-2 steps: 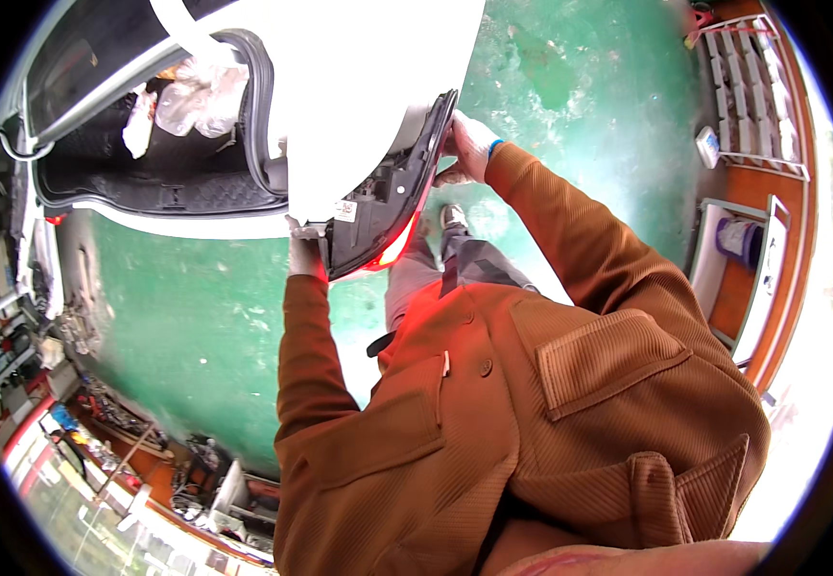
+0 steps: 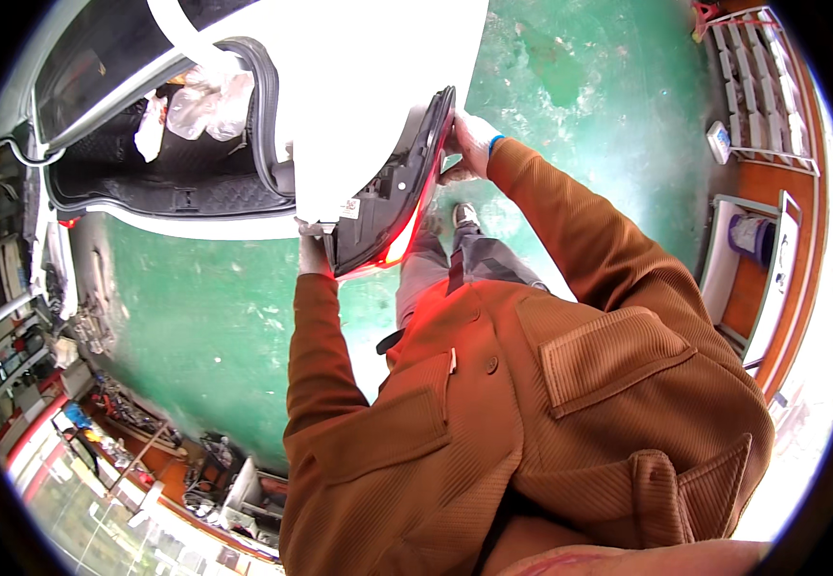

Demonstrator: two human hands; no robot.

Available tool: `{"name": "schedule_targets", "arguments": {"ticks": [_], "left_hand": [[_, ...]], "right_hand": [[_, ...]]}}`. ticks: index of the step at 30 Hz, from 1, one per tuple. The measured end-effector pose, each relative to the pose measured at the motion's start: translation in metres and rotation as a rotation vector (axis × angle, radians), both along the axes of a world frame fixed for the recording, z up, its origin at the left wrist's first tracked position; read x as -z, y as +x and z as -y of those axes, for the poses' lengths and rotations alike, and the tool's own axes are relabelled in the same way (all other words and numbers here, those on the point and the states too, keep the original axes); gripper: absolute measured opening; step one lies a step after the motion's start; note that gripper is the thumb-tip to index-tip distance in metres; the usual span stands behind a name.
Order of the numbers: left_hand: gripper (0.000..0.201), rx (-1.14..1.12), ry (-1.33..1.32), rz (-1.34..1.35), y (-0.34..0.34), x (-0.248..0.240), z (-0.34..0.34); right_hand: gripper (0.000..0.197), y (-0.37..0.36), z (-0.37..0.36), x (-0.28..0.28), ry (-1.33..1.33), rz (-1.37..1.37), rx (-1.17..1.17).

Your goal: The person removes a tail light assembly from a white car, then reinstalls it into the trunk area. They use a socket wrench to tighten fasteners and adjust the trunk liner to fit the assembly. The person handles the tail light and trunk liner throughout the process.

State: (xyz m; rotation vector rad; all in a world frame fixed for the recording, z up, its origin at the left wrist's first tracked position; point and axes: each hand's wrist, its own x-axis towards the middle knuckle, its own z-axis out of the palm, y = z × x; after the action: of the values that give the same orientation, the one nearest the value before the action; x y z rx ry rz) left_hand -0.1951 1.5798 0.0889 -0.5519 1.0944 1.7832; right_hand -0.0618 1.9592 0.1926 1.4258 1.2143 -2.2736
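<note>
A tail light [image 2: 380, 204] with a black back housing and a lit red lens stands at the rear corner of the white car [image 2: 368, 58]. Its housing is turned toward the body, with a visible gap between them. In a pale glove, my left hand [image 2: 314, 252] holds the inner end of the light; its fingers are partly hidden. My right hand [image 2: 474, 140], gloved too, grips the outer edge near the far tip. Behind the light, any wiring is hidden from view.
The car's trunk [image 2: 162, 187] stands open, with clear plastic bags [image 2: 207, 106] inside. A white rack [image 2: 760, 91] and an open cabinet with a purple tub [image 2: 749, 237] line the right wall. Shelves of parts [image 2: 13, 317] and a cluttered bench [image 2: 215, 480] lie left.
The whole view has shifted slightly, so the car and room sit a little further right. Both hands keep their hold on the tail light, which has barely moved against the car.
</note>
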Motion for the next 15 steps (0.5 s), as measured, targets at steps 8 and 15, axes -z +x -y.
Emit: {"name": "schedule_targets", "arguments": {"ticks": [8, 15], "left_hand": [[0.072, -0.113, -0.092, 0.192, 0.001, -0.064, -0.022], [0.085, -0.181, -0.017, 0.201, -0.007, -0.041, -0.019]], "right_hand": [[0.074, -0.017, -0.005, -0.045, 0.017, 0.143, 0.005], [0.083, -0.035, 0.004, -0.03, 0.214, 0.076, 0.138]]}}
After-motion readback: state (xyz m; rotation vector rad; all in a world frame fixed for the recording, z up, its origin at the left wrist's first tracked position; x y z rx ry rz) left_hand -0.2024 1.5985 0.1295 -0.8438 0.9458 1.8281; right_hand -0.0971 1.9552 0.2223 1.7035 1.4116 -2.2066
